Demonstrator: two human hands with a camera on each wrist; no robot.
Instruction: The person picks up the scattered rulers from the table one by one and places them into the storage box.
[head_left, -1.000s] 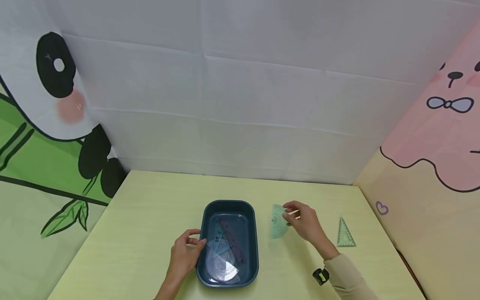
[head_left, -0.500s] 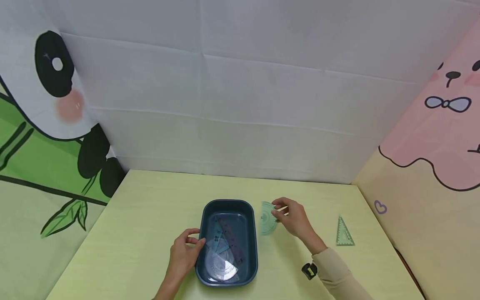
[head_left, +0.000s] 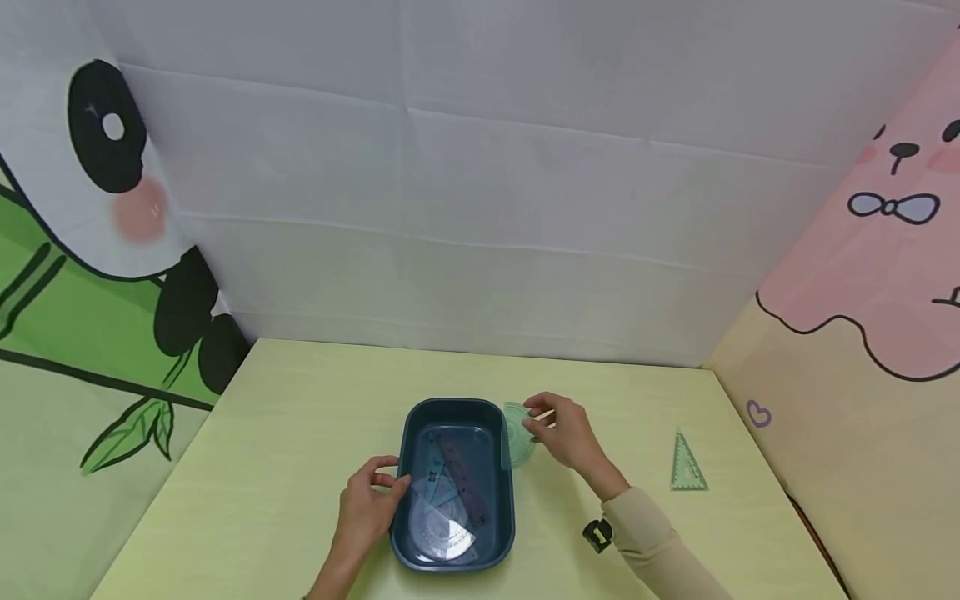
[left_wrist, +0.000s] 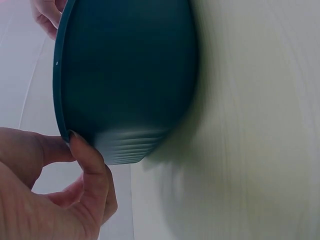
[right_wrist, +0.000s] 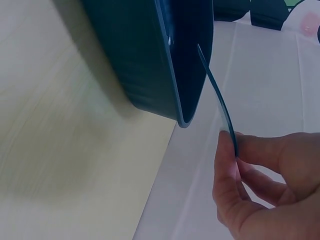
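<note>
My right hand [head_left: 566, 432] pinches a clear green protractor [head_left: 518, 437] by its curved edge, and the straight edge overlaps the right rim of a dark blue tray [head_left: 508, 533] in the head view. The right wrist view has the protractor [right_wrist: 220, 100] edge-on between thumb and fingers, above the tray's opening. On the tray's left side, my left hand [head_left: 369, 504] grips the rim between thumb and fingers. Inside lie a clear protractor [head_left: 438, 533], a bluish set square [head_left: 441, 483] and a purplish ruler [head_left: 461, 479], partly overlapping.
A green set square [head_left: 687, 467] lies on the pale yellow table [head_left: 315, 400] right of my right hand. A white cloth wall [head_left: 480, 250] rises behind the table, and printed cartoon panels stand on both sides.
My right hand has carried the green protractor leftward, from over the table to the tray's right rim. The left hand has stayed on the tray, and the tray's contents look the same.
</note>
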